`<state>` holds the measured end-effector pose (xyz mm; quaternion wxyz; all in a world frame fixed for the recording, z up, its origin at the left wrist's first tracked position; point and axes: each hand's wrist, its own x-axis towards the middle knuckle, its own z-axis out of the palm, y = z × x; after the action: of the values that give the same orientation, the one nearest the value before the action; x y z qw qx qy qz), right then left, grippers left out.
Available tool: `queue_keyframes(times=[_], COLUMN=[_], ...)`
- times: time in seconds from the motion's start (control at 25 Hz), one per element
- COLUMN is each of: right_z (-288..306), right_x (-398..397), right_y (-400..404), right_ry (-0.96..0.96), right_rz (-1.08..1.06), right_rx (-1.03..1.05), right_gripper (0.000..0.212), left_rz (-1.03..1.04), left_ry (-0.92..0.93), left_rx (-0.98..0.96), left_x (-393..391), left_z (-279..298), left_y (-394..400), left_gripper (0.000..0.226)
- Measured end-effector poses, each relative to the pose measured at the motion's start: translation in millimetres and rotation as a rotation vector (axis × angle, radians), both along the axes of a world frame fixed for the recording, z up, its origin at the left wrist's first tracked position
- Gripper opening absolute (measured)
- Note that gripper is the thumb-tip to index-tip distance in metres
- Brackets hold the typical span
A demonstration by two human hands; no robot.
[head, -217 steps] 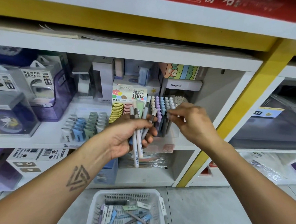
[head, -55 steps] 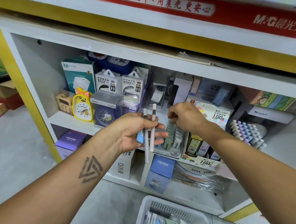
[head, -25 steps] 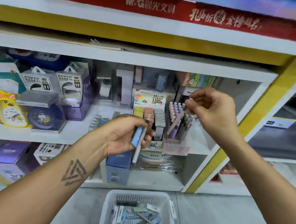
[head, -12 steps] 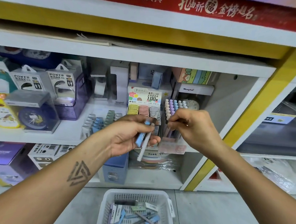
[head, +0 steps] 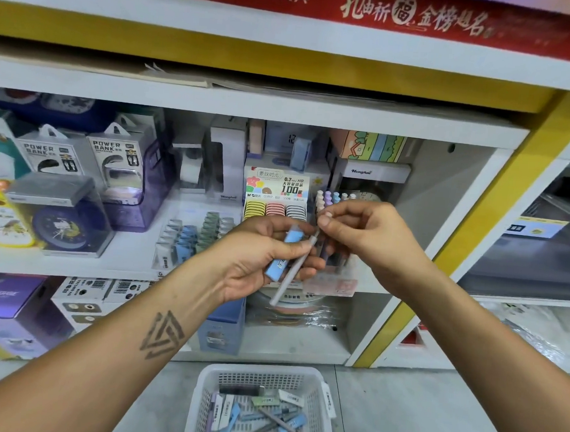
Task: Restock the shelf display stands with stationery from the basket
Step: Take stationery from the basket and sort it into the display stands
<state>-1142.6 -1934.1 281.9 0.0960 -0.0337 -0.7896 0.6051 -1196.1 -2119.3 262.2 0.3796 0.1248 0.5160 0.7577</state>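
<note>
A pale grey pen (head: 294, 266) and a light blue case (head: 283, 254) sit together in the left hand (head: 257, 261), whose fingers curl around both, in front of the middle shelf (head: 123, 266). The pen slants, its lower end hanging below the palm and its top end up by the right hand (head: 368, 244). The right hand's thumb and forefinger are pinched together at that top end; whether they actually grip the pen cannot be told. Just behind the hands stands a clear pen stand (head: 332, 268) packed with pastel-capped pens (head: 333, 197), upright in rows. To its left is a lead-refill display (head: 276, 198) with yellow, pink and grey rows, and further left a tiered rack of small blue and green cases (head: 193, 240). Power bank boxes (head: 113, 162) and a boxed clock (head: 61, 219) fill the left of the shelf. On the floor (head: 431, 418) below, a white basket (head: 327, 398) holds more pens and cases lying loose.
</note>
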Motion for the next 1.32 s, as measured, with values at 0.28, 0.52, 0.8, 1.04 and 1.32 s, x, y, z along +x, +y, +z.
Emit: queue_keyframes(times=[0.28, 0.52, 0.8, 1.04, 1.32], right_z=[19, -11, -24, -20, -29], right_x=[12, 18, 18, 18, 17], right_y=[52, 59, 59, 63, 57], right_ry=[0.294, 0.243, 0.246, 0.230, 0.174], right_rz=[-0.331, -0.270, -0.194, -0.213, -0.165], right_rx=[0.105, 0.613, 0.667, 0.679, 0.737], right_gripper=[0.013, 0.017, 0.017, 0.019, 0.018], left_rz=[0.145, 0.076, 0.045, 0.104, 0.107], left_ry=[0.067, -0.038, -0.046, 0.040, 0.042], left_rx=[-0.117, -0.130, -0.065, -0.106, -0.090], left_x=[-1, 1, 2, 4, 6], left_z=[0, -3, -4, -3, -4], left_y=[16, 28, 25, 22, 21], left_gripper=[0.021, 0.036, 0.037, 0.029, 0.030])
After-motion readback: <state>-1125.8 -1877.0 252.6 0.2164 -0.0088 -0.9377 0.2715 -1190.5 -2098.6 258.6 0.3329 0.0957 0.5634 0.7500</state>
